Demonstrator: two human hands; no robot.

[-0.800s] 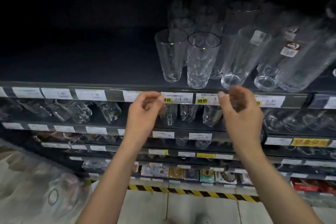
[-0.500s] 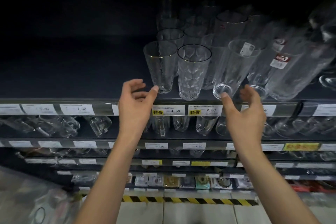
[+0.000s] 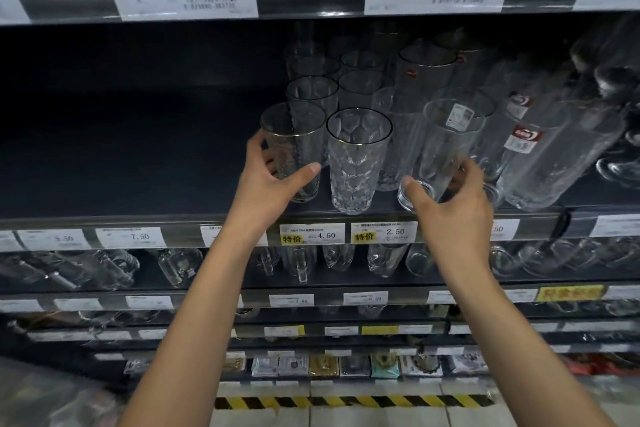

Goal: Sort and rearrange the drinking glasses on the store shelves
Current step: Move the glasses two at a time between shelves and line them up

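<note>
Both hands are up at the shelf [image 3: 138,218], each on a glass. The left hand [image 3: 273,184] wraps round the gold-rim glass [image 3: 294,146], with the thumb across the front and the other fingers curled round the left side. This glass stands straight up at the front of the shelf, right inside the hand. The right hand [image 3: 457,211] curls round the bottom of the tall glass [image 3: 446,149], thumb on the left of its base and fingers on the right. The tall glass leans, with its top toward the right. Between them stands the middle glass [image 3: 356,163], just beside the gold-rim glass. I think lifting the gold-rim glass straight up keeps it from bumping this one. The gold-rim glass is clear, with a dimpled wall and a thin gold line round the top. The tall glass is smooth and clear, with a white sticker [image 3: 459,116] near the top.
</note>
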